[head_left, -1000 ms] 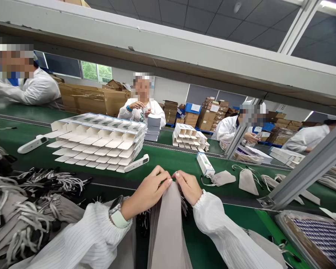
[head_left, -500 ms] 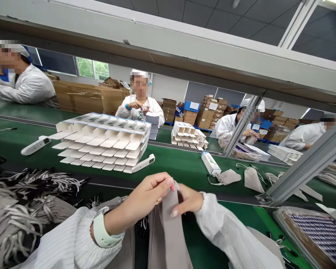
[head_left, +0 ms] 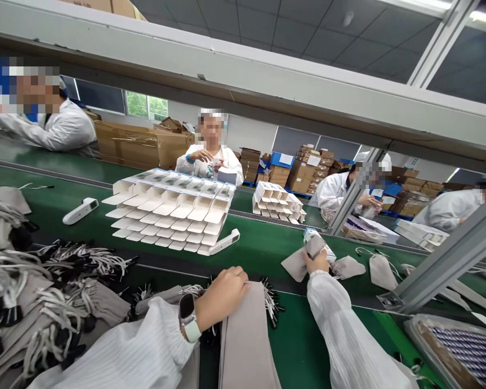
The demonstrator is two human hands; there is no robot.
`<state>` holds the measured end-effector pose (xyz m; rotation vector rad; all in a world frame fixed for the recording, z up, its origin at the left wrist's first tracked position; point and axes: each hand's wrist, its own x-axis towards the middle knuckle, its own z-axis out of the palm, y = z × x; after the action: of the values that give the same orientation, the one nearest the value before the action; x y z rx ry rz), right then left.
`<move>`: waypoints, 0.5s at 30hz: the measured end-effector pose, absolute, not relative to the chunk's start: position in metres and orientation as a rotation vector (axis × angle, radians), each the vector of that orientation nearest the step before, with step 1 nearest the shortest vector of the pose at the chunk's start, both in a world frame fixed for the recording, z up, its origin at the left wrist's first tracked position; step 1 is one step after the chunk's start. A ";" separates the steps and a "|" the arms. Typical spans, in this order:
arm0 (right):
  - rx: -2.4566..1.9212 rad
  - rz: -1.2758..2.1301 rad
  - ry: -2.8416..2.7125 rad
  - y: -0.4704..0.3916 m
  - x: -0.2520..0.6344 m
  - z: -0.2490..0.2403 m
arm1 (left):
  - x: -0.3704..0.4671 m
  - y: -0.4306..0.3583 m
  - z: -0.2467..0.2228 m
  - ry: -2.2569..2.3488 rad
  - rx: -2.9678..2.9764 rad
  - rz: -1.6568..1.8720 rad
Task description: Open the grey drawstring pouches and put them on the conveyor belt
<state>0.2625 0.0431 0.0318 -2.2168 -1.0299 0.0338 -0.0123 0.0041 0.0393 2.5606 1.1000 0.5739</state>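
Note:
My left hand (head_left: 225, 297), with a watch at its wrist, curls over the top end of a stack of long grey fabric pouches (head_left: 247, 340); its fingertips are partly hidden. White drawstrings with black tips (head_left: 272, 302) stick out beside that stack. Reached out to the right, my right hand (head_left: 318, 263) is closed on a grey drawstring pouch (head_left: 295, 265). The pouch partly covers a small white and blue box (head_left: 327, 249) on the green belt. Another grey pouch (head_left: 348, 267) lies just right of this hand.
Stacked open white boxes (head_left: 166, 210) stand on the belt, with white handheld devices (head_left: 81, 210) on either side. Heaped grey pouches (head_left: 28, 308) fill the left. A metal post (head_left: 449, 243) and overhead shelf (head_left: 243, 70) frame the bench. Co-workers sit opposite.
My right hand has moved away from my left, forward and right to the box, with a grey pouch. My left hand has lowered onto the pouch stack. The view has shifted slightly.

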 end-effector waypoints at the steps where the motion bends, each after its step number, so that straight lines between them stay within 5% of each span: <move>1: -2.241 0.036 -1.046 0.042 0.262 0.026 | -0.013 0.001 0.042 1.107 2.605 0.586; 15: -1.994 0.480 -1.857 0.147 0.119 0.015 | -0.017 -0.014 0.058 1.285 2.949 0.468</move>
<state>0.1194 0.1470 0.0148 -1.9942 -1.8573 0.4798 -0.0175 -0.0137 0.0581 2.9494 1.2852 0.4684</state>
